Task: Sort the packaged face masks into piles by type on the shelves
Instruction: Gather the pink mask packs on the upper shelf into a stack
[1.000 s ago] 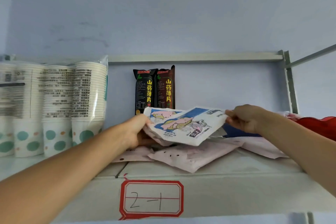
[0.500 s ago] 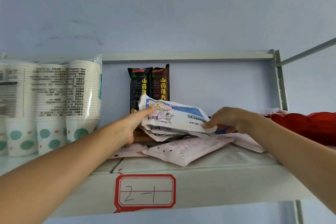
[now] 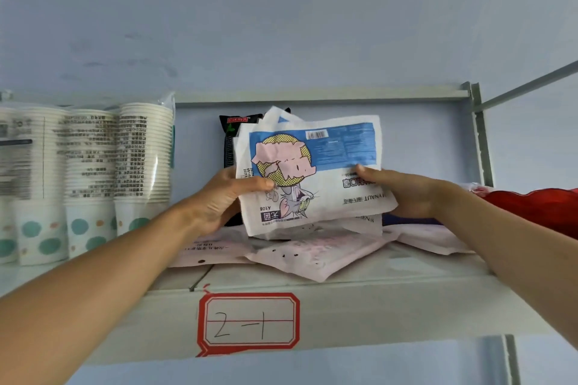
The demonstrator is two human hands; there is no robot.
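A white metal shelf stands against a pale blue wall, its front edge bearing a red-bordered label marked "2-1". At the left stand three wrapped stacks of paper cups. Both hands, the left hand and the right hand, pinch a stack of blue cartoon mask packs upright above three pink mask packs, hiding dark snack packets. A red bag lies at the right.

A bunch of white-and-blue cartoon-print mask packs stood nearly upright, print upside down, above the shelf board. Beneath them on the shelf lay pale pink mask packs, flat and overlapping, one corner reaching the shelf's front edge.
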